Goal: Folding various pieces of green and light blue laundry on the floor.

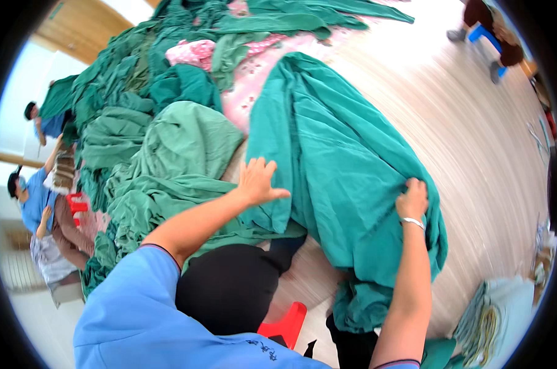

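Note:
A large teal-green cloth (338, 152) with seams and folds spreads in front of me, over my leg and the floor. My right hand (413, 200), a silvery bracelet (412, 223) at its wrist, grips the cloth near its right side. Above the cloth's left edge, my left hand (260, 181) is spread with thumb and fingers apart, holding nothing; whether it touches the fabric I cannot tell. Below the right forearm a bunched end (364, 304) of teal cloth hangs by my leg. Paler green cloth (191, 138) lies heaped left of my left hand.
A big heap of green cloths (121, 83) fills the left and top, partly on a pink patterned sheet (241, 92). Two people in blue shirts (38, 198) are at the left; another sits on a blue stool (483, 37). A folded stack (495, 318) stands lower right. My red stool (285, 325) shows below.

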`<state>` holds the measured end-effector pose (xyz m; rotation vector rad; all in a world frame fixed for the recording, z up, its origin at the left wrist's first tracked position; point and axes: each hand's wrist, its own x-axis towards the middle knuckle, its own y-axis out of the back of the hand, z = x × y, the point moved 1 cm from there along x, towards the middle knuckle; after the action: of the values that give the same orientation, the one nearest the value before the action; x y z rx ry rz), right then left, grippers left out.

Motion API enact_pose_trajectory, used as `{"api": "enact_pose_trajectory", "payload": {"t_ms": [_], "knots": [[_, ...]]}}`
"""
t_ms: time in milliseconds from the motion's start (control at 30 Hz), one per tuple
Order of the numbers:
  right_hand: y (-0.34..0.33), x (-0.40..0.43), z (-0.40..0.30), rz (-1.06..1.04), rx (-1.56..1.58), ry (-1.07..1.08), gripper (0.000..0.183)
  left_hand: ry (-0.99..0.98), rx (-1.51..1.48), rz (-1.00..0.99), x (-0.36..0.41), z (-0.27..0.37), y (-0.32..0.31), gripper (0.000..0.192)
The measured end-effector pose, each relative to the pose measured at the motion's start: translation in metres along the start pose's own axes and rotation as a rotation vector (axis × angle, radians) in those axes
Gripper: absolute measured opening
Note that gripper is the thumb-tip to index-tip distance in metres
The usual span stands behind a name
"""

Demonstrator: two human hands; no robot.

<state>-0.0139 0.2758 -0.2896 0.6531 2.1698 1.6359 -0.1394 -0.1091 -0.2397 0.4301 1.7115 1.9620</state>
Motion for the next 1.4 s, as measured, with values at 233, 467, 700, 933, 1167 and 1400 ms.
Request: {"api": "enact_pose_trajectory", "payload": {"t_ms": [233, 467, 700, 933, 1167, 1400], "knots": [[0.017, -0.019, -0.028, -0.161, -0.361, 0.279, 0.036, -0.031, 0.114, -0.098, -0.068, 0.016, -0.052, 0.076], [0.101, -0.030, -0.004, 0.046, 0.321, 0.325, 0.008, 0.173, -0.566, 0.370, -0.023, -0.112, -0.006, 0.007], [0.559, -0.020, 0.051, 0.842, 0.064, -0.016, 0.021, 0.838, -1.188, 1.132, -0.064, -0.342, 0.292, 0.025], [0.576, -0.181, 0.069, 0.192, 0.151, 0.026, 0.019, 0.980, -1.336, 1.262, -0.113, -0.414, 0.329, 0.034], [0.682, -0.233, 0.108, 1.060, -0.410, -0.100, 0.035, 1.206, -1.026, 1.082, -0.178, -0.421, 0.333, 0.033], [0.746, -0.225, -0.056, 1.248, -0.389, 0.196, 0.039, -0.226, -1.544, 0.361, -0.152, -0.149, 0.405, 0.033]]}}
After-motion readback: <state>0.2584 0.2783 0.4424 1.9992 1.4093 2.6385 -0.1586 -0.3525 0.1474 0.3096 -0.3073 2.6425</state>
